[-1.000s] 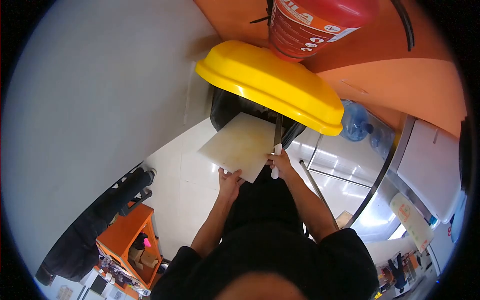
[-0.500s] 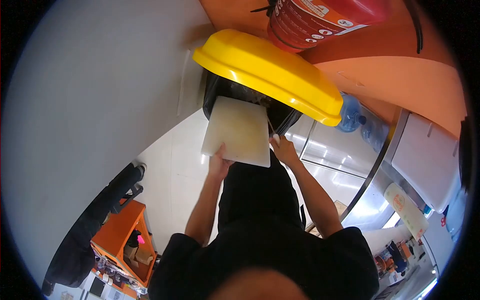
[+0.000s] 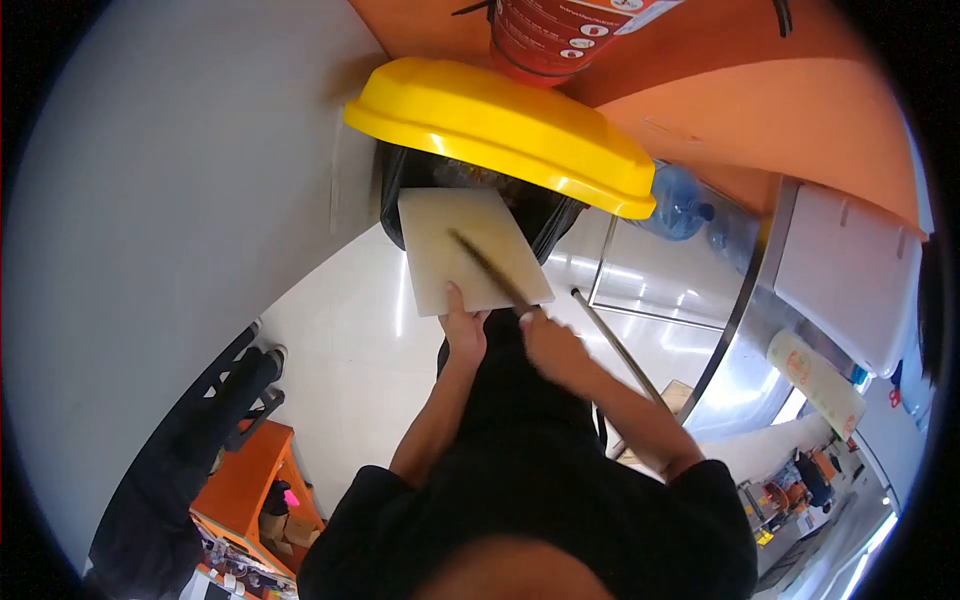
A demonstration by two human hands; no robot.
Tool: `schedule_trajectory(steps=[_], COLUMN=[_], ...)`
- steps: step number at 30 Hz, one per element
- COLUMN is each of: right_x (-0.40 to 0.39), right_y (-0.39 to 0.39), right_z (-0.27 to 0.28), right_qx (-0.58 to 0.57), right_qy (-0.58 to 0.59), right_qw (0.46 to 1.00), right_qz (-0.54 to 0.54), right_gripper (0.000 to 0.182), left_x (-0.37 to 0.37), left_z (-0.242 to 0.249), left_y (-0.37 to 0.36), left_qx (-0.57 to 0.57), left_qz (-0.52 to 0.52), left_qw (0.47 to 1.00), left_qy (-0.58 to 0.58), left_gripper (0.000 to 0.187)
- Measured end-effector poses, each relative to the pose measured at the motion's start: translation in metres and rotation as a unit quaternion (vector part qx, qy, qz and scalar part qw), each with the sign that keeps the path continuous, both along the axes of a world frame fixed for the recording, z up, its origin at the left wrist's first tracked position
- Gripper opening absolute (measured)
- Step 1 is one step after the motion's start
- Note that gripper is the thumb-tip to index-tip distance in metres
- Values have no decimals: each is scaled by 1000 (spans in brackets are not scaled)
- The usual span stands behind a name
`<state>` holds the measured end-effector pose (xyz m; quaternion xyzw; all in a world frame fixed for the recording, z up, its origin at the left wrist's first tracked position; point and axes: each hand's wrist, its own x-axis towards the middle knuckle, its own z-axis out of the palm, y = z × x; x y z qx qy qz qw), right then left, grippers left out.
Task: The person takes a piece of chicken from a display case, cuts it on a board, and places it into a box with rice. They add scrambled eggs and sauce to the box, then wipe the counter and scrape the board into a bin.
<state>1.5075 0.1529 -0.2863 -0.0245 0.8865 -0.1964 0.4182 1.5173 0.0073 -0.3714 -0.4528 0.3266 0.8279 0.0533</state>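
My left hand [image 3: 465,328] grips the near edge of a white cutting board [image 3: 440,262], thumb on top and fingers underneath. The board's far end reaches over the mouth of a trash bin lined with a black bag [image 3: 395,205]. My right hand [image 3: 553,345] is closed around the handle of a knife [image 3: 488,267]. Its dark blade, slightly blurred, lies across the board's surface, pointing away and to the left. The bin's yellow lid [image 3: 500,130] stands raised behind the opening. Some refuse [image 3: 465,175] shows dimly inside the bag.
A red powder fire extinguisher [image 3: 545,40] stands behind the lid. Large blue water bottles [image 3: 675,200] sit at the right, near a metal counter [image 3: 735,385] with a white lidded container [image 3: 845,275]. A grey panel [image 3: 200,180] borders the left. Another person's leg [image 3: 165,460] and an orange cabinet [image 3: 245,475] are lower left.
The knife has come from beside the board's right edge to across its top, with my right hand moving left and nearer. The board has turned, and the whole view has shifted slightly.
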Motion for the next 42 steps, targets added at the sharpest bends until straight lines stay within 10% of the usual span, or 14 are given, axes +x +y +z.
schedule_trajectory(steps=[3, 11, 27, 36, 39, 42], right_x=[-16, -22, -136, -61, -55, -82], right_y=[54, 33, -32, -8, 14, 16], right_z=[-75, 13, -197, -30, -31, -83], right_qx=[5, -21, -2, -51, -2, -318], right_qy=[63, -61, 67, -48, -71, -307], right_qw=[997, 991, 996, 997, 997, 798], right_qz=[35, 116, 53, 41, -14, -409], right_gripper=[43, 35, 24, 34, 38, 38], left_x=[2, 11, 64, 50, 48, 54], left_z=[2, -7, 75, 50, 47, 45], left_y=[-3, -44, -82, -51, -48, -54], left_qx=[-8, 29, -2, 56, 68, 47], left_qz=[5, -22, -121, -77, -57, -82], left_qw=[1000, 999, 991, 995, 995, 994], left_qy=[-5, -32, -53, -39, -52, -52], left_gripper=[47, 43, 50, 51, 43, 42])
